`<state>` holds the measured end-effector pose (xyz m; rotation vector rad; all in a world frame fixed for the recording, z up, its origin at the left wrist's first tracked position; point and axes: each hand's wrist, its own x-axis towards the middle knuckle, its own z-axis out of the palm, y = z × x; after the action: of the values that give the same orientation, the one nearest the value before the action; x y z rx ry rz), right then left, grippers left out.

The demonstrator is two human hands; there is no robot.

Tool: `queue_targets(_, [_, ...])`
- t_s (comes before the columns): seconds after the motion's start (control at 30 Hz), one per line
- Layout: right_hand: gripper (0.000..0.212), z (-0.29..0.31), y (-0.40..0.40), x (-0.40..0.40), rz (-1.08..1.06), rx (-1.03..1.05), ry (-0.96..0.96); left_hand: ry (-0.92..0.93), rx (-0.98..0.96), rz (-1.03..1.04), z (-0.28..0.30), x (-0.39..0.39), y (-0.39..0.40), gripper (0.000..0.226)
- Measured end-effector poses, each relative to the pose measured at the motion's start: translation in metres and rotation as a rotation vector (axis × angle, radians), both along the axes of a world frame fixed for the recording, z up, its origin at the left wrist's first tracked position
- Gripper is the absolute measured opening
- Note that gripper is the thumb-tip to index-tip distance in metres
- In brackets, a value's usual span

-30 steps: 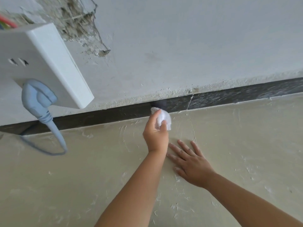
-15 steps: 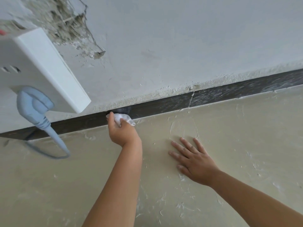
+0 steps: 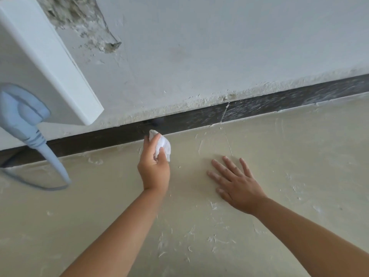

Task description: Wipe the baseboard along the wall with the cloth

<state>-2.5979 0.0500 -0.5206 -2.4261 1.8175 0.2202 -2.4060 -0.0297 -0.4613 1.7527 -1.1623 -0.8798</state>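
White cloth [image 3: 162,144] bunched in our left hand [image 3: 153,166], the grip curled round it, its tip at the dark baseboard [image 3: 111,136]. Right hand [image 3: 236,184] lies flat on the floor [image 3: 299,156]. Press firmly, we'd say; dusty streaks wait rightward.

Small white cloth [image 3: 163,145], scrunched up, top tip touching the bottom edge of the baseboard [image 3: 199,119], long dark strip, dusty white on the right part
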Motion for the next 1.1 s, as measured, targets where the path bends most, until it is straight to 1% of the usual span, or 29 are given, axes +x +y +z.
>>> queue_targets(0.07, [0.052, 0.002, 0.008, -0.014, -0.034, -0.020, 0.033, -0.043, 0.004, 0.045, -0.003, 0.013, -0.008, 0.043])
queue_targets(0.13, [0.053, 0.006, 0.016, -0.031, -0.087, -0.020, 0.057, -0.033, 0.005, 0.090, -0.005, 0.014, -0.015, 0.042])
queue_targets(0.2, [0.054, 0.011, 0.025, -0.044, -0.153, 0.004, 0.083, 0.003, 0.026, 0.098, -0.006, 0.003, -0.018, 0.040])
queue_targets(0.27, [0.054, 0.017, 0.035, -0.050, -0.192, 0.042, 0.127, 0.067, 0.095, 0.119, -0.008, -0.015, -0.020, 0.039])
queue_targets(0.37, [0.053, 0.026, 0.049, -0.047, -0.192, 0.060, 0.169, 0.165, 0.173, 0.166, -0.009, -0.042, -0.027, 0.038])
queue_targets(0.47, [0.051, 0.034, 0.055, -0.038, -0.109, 0.051, 0.176, 0.180, 0.207, 0.061, -0.006, -0.066, -0.024, 0.038])
queue_targets(0.57, [0.050, 0.038, 0.046, -0.034, -0.059, 0.004, 0.162, 0.139, 0.129, -0.187, 0.000, -0.085, -0.010, 0.042])
queue_targets(0.6, [0.050, 0.038, 0.041, -0.035, -0.064, -0.019, 0.155, 0.129, 0.098, -0.224, 0.001, -0.087, -0.005, 0.043])
queue_targets(0.63, [0.050, 0.037, 0.037, -0.037, -0.069, -0.043, 0.154, 0.118, 0.076, -0.213, 0.001, -0.086, -0.002, 0.042])
queue_targets(0.7, [0.051, 0.034, 0.028, -0.043, -0.074, -0.088, 0.161, 0.091, 0.054, -0.126, 0.003, -0.078, 0.003, 0.038])
queue_targets(0.8, [0.051, 0.029, 0.018, -0.051, -0.072, -0.099, 0.162, -0.002, 0.035, -0.010, 0.000, -0.053, 0.002, 0.035])
queue_targets(0.93, [0.050, 0.023, 0.014, -0.068, 0.000, -0.128, 0.152, -0.084, -0.009, 0.130, -0.001, -0.027, -0.014, 0.035])
queue_targets(1.0, [0.050, 0.022, 0.010, -0.083, 0.041, -0.118, 0.126, -0.122, -0.020, 0.161, 0.003, -0.030, -0.015, 0.037])
queue_targets(1.1, [0.051, 0.020, -0.002, -0.104, 0.036, -0.056, 0.108, -0.126, 0.004, 0.243, 0.009, -0.052, -0.017, 0.041])
